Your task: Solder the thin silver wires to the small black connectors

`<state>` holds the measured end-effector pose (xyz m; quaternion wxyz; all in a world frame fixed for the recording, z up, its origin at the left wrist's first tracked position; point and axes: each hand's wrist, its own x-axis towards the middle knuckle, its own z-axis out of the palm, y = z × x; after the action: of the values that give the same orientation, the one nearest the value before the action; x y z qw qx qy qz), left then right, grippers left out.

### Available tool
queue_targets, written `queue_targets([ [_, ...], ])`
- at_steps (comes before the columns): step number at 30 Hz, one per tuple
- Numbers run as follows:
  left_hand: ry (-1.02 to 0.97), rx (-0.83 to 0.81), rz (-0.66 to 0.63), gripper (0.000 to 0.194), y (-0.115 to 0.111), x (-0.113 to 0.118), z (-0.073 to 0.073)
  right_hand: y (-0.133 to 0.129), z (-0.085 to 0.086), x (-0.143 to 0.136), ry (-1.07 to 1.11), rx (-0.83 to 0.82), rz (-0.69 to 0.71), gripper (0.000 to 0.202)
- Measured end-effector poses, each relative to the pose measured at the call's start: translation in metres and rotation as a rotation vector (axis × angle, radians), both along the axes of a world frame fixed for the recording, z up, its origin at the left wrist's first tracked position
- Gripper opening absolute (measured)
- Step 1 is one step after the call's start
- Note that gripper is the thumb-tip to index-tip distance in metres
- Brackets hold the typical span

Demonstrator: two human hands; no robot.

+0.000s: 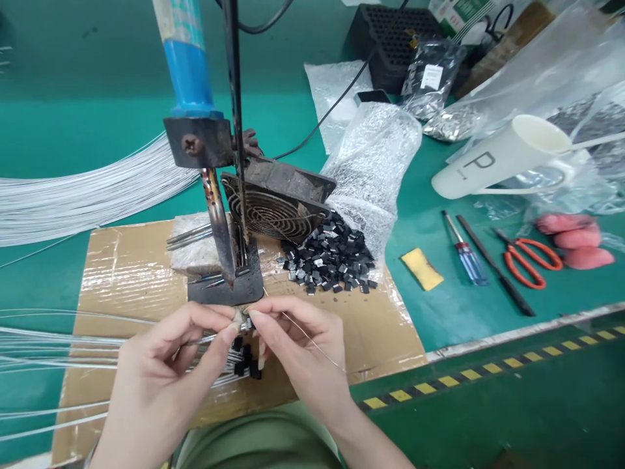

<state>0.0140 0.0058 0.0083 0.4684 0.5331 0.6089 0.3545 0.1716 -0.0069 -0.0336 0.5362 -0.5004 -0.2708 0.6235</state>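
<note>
Directly below the soldering iron point(217, 221), my two hands meet fingertip to fingertip. My left hand point(161, 371) is closed in a pinch on the end of a grey-white wire point(208, 338). Fingertips of my right hand point(303, 352) press on a small black connector point(250, 320) with metal contacts, right against that wire end. A thin wire strand point(312, 342), possibly solder, runs across my right fingers. Exactly how the pieces join is hidden by my fingertips. Beneath them lie several wires with black connectors point(247, 361) on their ends.
A heap of black connectors point(332, 257) lies on the cardboard point(127, 267) beside a dusty fan point(278, 202). White wires point(83, 198) spread at left. Rightward are a yellow sponge point(422, 268), a screwdriver point(466, 254), orange-handled scissors point(527, 257) and a tipped white mug point(502, 159).
</note>
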Motion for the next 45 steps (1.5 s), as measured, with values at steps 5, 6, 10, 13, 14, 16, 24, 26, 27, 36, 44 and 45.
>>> queue_targets([
  [5, -0.028, -0.037, 0.006, 0.005, -0.002, -0.002, -0.002, 0.002, 0.005, -0.001, 0.006, -0.012, 0.005, 0.006],
  [6, -0.027, -0.044, 0.008, 0.005, -0.002, -0.002, -0.002, 0.002, 0.006, -0.001, 0.009, -0.012, 0.005, 0.006],
  [10, -0.011, -0.076, 0.005, 0.007, -0.001, -0.002, -0.001, 0.002, 0.005, -0.001, 0.017, -0.013, 0.008, 0.004],
  [13, -0.012, -0.075, 0.002, 0.008, 0.000, -0.001, 0.001, 0.001, 0.004, -0.001, 0.024, -0.010, 0.010, 0.003],
  [14, -0.012, -0.073, 0.002, 0.008, 0.000, 0.000, 0.002, 0.001, 0.004, -0.001, 0.024, -0.009, 0.014, 0.003],
  [16, -0.010, -0.079, 0.001, 0.008, 0.000, 0.000, 0.003, -0.001, 0.003, 0.000, 0.009, 0.007, 0.026, 0.005],
  [24, 0.013, -0.049, 0.013, 0.007, 0.004, -0.001, -0.002, -0.014, -0.003, 0.013, -0.409, 0.286, 0.060, 0.036],
  [26, 0.029, -0.023, 0.024, 0.006, 0.007, -0.001, -0.001, -0.015, -0.002, 0.015, -0.421, 0.290, 0.068, 0.035],
  [27, 0.035, -0.013, 0.026, 0.007, 0.008, -0.001, -0.001, -0.015, -0.001, 0.016, -0.423, 0.299, 0.076, 0.034],
  [36, 0.045, -0.003, 0.046, 0.007, 0.013, 0.001, 0.000, -0.008, 0.005, 0.023, -0.451, 0.376, 0.110, 0.024],
  [44, 0.026, -0.003, 0.057, 0.006, 0.018, 0.002, 0.003, -0.003, 0.010, 0.017, -0.297, 0.369, 0.075, 0.022],
  [45, 0.027, -0.002, 0.064, 0.006, 0.019, 0.002, 0.003, -0.003, 0.010, 0.017, -0.305, 0.366, 0.069, 0.023],
])
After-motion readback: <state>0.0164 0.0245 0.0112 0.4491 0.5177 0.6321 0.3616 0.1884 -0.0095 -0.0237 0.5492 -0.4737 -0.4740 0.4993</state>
